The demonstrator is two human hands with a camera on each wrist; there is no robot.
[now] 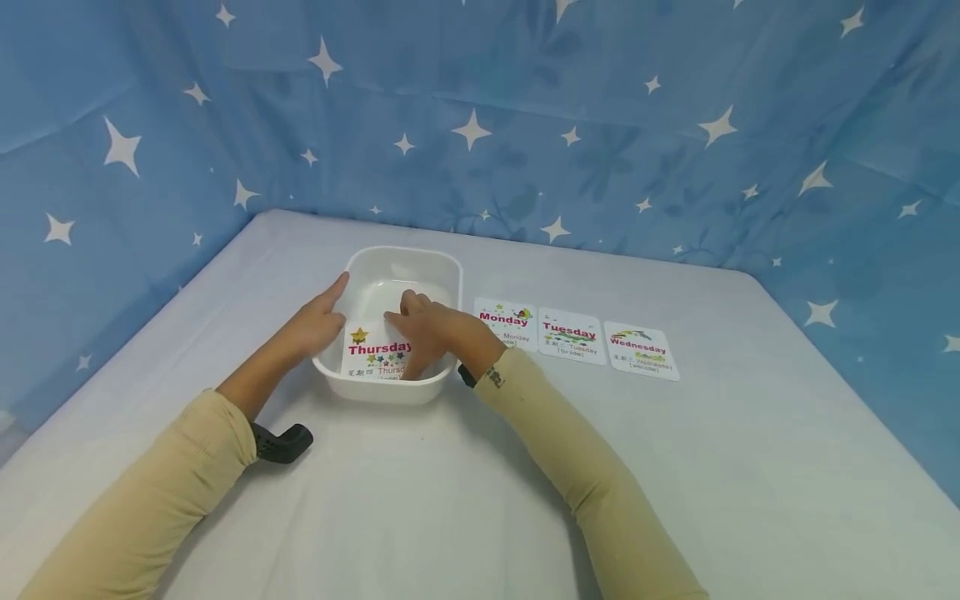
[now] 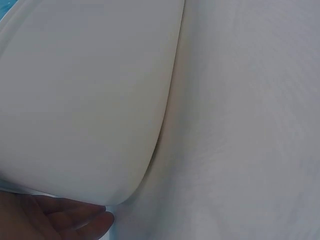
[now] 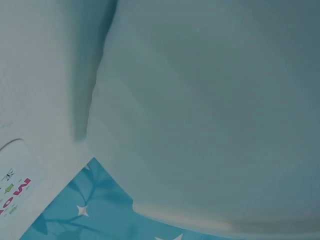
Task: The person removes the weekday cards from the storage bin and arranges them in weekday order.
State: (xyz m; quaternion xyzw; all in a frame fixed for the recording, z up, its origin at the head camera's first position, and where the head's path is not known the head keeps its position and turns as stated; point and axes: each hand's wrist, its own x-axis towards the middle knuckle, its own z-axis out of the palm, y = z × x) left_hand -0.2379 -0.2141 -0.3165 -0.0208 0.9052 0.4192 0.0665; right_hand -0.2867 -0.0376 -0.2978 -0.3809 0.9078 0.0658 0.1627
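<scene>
A white plastic basin (image 1: pixel 392 390) stands on the white-covered table, left of the middle. My left hand (image 1: pixel 311 321) holds its left rim, with the index finger stretched along the outside; the left wrist view shows curled fingers (image 2: pixel 82 220) against the outer wall. Inside the basin lies a square "Thursday" card (image 1: pixel 360 354) with a gold star, its lower edge partly cut off by the near rim. My right hand (image 1: pixel 431 329) reaches in over the right rim, thumb and fingers spread across the card's right part. Whether they pinch it I cannot tell.
Right of the basin lie three cards in a row: Monday (image 1: pixel 506 321), Tuesday (image 1: pixel 572 336) and Wednesday (image 1: pixel 642 350). A blue curtain (image 1: pixel 525 125) with white stars hangs behind the table. A black curved piece (image 1: pixel 282 443) sticks out by my left wrist.
</scene>
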